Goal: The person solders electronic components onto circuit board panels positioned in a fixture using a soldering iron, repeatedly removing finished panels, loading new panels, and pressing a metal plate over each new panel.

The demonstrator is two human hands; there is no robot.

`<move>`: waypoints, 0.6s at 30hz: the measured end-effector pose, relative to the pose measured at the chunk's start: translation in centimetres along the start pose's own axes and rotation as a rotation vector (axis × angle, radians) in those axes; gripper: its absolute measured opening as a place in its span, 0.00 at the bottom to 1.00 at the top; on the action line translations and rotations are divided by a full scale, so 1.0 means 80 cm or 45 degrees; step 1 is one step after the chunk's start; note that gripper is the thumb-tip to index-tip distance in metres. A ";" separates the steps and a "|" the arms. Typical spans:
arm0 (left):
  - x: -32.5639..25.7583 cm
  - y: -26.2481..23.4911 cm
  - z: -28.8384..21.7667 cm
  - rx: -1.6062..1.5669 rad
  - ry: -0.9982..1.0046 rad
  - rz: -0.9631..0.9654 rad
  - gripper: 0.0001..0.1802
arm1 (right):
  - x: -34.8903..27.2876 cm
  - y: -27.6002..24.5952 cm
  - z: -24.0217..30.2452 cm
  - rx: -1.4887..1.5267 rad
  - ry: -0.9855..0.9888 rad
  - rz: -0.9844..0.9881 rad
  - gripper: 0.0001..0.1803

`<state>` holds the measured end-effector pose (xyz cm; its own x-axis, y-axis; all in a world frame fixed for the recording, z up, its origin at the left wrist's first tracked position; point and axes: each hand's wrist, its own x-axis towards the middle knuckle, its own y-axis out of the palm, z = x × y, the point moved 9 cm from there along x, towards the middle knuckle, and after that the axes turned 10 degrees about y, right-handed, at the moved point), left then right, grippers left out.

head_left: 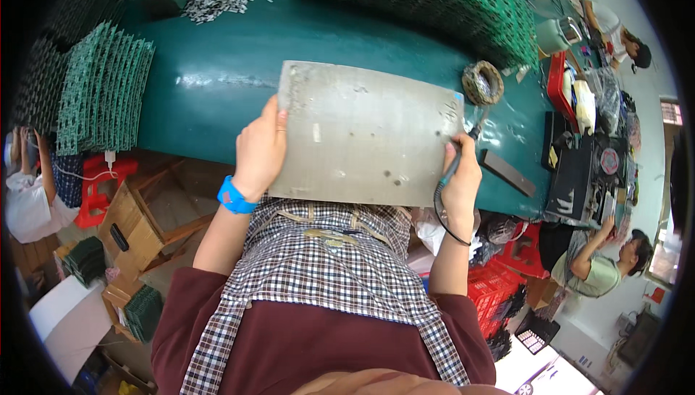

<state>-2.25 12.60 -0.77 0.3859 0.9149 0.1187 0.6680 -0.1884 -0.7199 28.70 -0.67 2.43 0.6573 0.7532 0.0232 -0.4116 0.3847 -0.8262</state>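
Mid-soldering: left hand gripping grey plate edge, right hand clenched around soldering iron; next, probably steadying tip against plate's right edge.

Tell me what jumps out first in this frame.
A large grey metal plate sits centre frame, gripped at its left edge by the left hand. The right hand holds a corded soldering iron at its right edge. Stacks of green circuit boards line the teal table behind.
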 end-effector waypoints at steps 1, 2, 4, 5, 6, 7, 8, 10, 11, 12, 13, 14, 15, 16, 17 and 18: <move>-0.001 0.007 0.004 0.226 -0.039 0.123 0.18 | 0.000 -0.002 0.002 -0.039 0.012 -0.045 0.09; -0.002 0.005 0.003 0.244 -0.030 0.127 0.19 | -0.004 -0.001 0.013 -0.020 -0.090 -0.033 0.09; -0.002 -0.007 0.005 0.210 -0.052 0.071 0.19 | -0.006 0.000 0.017 -0.010 -0.108 -0.017 0.09; -0.002 -0.012 0.005 0.129 -0.042 0.051 0.19 | -0.008 -0.001 0.019 -0.010 -0.114 -0.014 0.09; -0.003 -0.014 0.003 0.140 -0.035 0.063 0.19 | -0.008 0.002 0.021 -0.012 -0.130 0.010 0.09; -0.003 -0.016 0.005 0.195 -0.043 0.075 0.19 | -0.010 0.003 0.019 -0.042 -0.113 0.018 0.08; -0.003 -0.017 0.005 0.245 -0.037 0.073 0.19 | -0.009 0.004 0.016 -0.024 -0.089 0.008 0.08; -0.003 -0.014 0.007 0.244 -0.061 0.107 0.19 | -0.013 0.001 0.008 -0.011 -0.052 0.010 0.08; -0.005 -0.007 0.004 0.195 -0.055 0.163 0.19 | -0.013 0.002 0.005 0.028 -0.050 0.013 0.08; -0.004 -0.010 0.003 0.207 -0.049 0.152 0.20 | -0.017 0.002 0.003 0.071 -0.067 0.033 0.08; -0.007 -0.017 0.000 0.246 -0.064 0.126 0.20 | -0.019 -0.004 -0.005 0.134 -0.043 0.029 0.08; -0.007 -0.020 -0.013 0.104 0.009 0.077 0.20 | -0.023 -0.021 -0.018 0.271 -0.007 -0.017 0.08; -0.006 -0.026 -0.026 -0.042 0.081 0.026 0.21 | -0.028 -0.039 -0.040 0.355 0.127 -0.088 0.09; -0.007 -0.027 -0.040 -0.211 0.154 0.032 0.20 | -0.036 -0.052 -0.055 0.889 0.108 -0.034 0.11; -0.007 -0.025 -0.046 -0.252 0.158 0.087 0.20 | -0.045 -0.074 -0.083 1.390 0.174 -0.050 0.13; -0.005 -0.024 -0.051 -0.577 0.179 0.144 0.18 | -0.057 -0.106 -0.105 1.326 0.141 -0.139 0.14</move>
<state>-1.08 11.09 3.33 0.5338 0.8282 0.1707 0.8145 -0.4492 -0.3672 34.53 -11.86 4.58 0.7561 0.6539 -0.0266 -0.6511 0.7557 0.0707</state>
